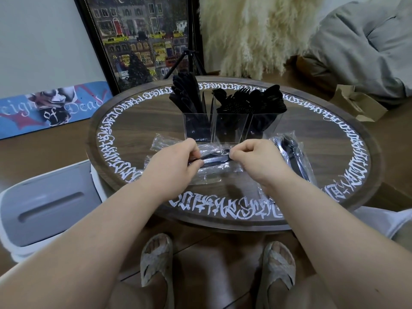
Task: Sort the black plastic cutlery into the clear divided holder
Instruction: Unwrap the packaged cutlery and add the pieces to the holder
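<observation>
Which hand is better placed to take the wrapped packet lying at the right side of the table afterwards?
The right hand, probably. The packet at the right lies just beside it, while the left hand would have to cross over. Now both hands pinch the wrapped cutlery between them.

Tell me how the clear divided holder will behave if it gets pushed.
The clear divided holder looks top-heavy: black plastic cutlery stands tall above its rim, so it may tip. Its smooth base would probably slide on the glossy round table.

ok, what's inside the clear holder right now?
The clear holder has black cutlery standing in three sections: knives at left, forks in the middle, probably spoons at right. Lower ends are hard to see through glare.
</observation>
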A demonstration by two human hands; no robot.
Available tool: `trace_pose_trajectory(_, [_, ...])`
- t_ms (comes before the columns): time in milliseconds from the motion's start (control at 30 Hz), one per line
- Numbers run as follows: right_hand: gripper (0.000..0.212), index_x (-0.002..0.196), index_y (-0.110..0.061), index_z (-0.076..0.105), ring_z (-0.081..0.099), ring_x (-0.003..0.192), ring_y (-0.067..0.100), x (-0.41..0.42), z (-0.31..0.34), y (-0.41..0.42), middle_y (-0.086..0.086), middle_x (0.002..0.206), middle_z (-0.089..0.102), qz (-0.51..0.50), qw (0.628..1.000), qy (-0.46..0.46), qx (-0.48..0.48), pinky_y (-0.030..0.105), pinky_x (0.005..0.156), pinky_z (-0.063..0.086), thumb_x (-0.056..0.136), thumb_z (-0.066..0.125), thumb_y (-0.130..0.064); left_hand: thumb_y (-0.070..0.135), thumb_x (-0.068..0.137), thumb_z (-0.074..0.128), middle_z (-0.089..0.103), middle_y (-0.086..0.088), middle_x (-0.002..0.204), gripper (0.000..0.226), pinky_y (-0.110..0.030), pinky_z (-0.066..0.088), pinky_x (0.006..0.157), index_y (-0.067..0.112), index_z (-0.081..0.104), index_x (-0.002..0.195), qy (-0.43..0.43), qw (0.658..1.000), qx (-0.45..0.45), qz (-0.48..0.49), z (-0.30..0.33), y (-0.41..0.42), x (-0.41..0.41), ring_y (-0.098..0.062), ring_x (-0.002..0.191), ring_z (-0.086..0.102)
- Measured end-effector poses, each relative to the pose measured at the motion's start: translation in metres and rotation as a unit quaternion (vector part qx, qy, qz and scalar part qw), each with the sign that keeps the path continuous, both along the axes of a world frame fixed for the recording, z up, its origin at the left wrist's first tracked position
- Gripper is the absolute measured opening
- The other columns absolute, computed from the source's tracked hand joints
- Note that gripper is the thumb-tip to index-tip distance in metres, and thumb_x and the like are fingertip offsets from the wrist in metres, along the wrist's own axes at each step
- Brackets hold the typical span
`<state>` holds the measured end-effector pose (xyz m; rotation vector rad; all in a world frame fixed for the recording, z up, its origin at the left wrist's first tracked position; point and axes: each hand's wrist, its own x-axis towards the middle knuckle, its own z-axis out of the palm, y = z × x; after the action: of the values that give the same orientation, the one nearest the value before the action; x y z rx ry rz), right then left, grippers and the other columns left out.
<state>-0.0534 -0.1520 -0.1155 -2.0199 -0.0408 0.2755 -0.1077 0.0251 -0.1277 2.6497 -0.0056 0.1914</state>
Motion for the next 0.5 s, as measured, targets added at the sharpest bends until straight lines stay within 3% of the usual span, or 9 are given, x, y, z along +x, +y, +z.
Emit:
trace_pose_trajectory(267, [0.013,0.074,-0.014,0.069,0.046,0.049,0.003,0.0016,-0.0016,0.0029,-0.008,0.06,0.06,-0.01,0.999,-0.035,0.034,0.017,0.051,0.037,0.085,0.064,-0.01,0.032,0.094,0.055,0.057,0.009,0.079,0.012,-0.027,0.038,0.062,0.023,0.048,0.09,0.007,0.999,0.035,0.016,-0.0024,0.0019,0.0025,-0.013,0.074,0.055])
trace_pose_trajectory(500, [0.02,0.074,-0.013,0.071,0.051,0.06,0.008,0.0066,-0.006,-0.0017,-0.004,0.068,0.067,0.012,1.0,0.002,0.019,0.022,0.056,0.038,0.085,0.058,-0.002,0.031,0.093,0.057,0.058,0.01,0.079,0.01,-0.029,0.044,0.067,0.024,0.051,0.088,-0.003,1.0,0.015,0.017,-0.0004,0.0034,0.0008,-0.012,0.075,0.055])
